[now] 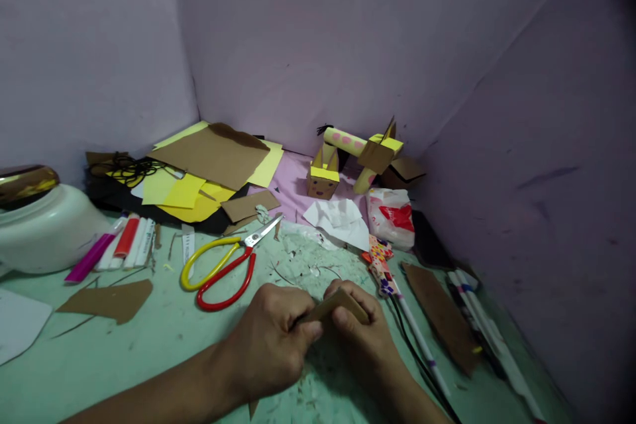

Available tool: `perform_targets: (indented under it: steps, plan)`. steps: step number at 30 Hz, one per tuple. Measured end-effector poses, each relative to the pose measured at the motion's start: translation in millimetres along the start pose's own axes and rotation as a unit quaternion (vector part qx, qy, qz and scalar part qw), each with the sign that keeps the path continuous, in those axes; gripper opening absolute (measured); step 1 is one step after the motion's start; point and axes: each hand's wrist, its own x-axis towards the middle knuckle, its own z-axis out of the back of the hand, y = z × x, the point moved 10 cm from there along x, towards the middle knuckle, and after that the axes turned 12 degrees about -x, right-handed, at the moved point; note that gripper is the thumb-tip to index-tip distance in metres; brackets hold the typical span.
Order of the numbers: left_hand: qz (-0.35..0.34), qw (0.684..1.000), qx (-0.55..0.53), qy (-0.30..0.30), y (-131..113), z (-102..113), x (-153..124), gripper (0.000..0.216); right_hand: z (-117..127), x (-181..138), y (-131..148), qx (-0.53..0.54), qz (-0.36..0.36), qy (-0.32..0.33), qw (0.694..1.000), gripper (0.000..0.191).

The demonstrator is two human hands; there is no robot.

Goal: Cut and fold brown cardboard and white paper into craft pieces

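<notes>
Both my hands meet low in the middle of the view over the green table (pixel 149 344). My left hand (pixel 271 341) is closed, pinching one end of a small folded brown cardboard piece (pixel 340 305). My right hand (pixel 360 331) is closed too, its fingers wrapped on the other end of the same piece. The scissors (pixel 226 265) with one yellow and one red handle lie just beyond my left hand, blades pointing away to the right.
Brown and yellow paper sheets (pixel 209 165) are piled at the back left. Cardboard animal figures (pixel 348 159) stand in the corner. Crumpled white paper (pixel 340 222), a plastic bag (pixel 392 215), markers (pixel 122 242), a white pot (pixel 44 225), pens (pixel 477 311) and brown scraps (pixel 109 301) lie around.
</notes>
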Motion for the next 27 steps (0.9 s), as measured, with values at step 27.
perform_targets:
  steps: [27]
  plan:
    - [0.211,0.904,-0.364,-0.074,51.4,12.9,6.2,0.030,-30.6,-4.0,0.9,0.105,-0.074,0.123,0.984,0.055]
